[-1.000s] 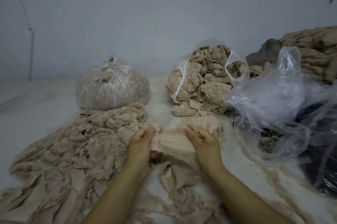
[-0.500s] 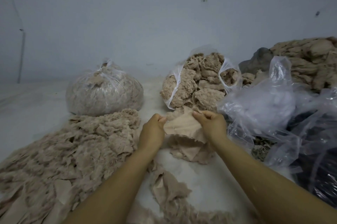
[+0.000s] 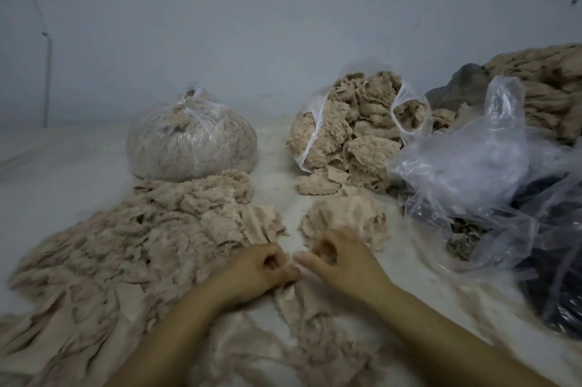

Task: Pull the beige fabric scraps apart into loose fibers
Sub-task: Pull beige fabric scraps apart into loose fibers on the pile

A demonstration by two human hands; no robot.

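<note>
Hands dropped lower; left hand [image 3: 263, 270], right hand [image 3: 338, 256] apparently pinch beige scrap [image 3: 291, 289].

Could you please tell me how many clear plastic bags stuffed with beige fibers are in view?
2: a tied bag at back left, and an open bag at back centre, spilling over. The crumpled plastic on the right may hide more.
</note>
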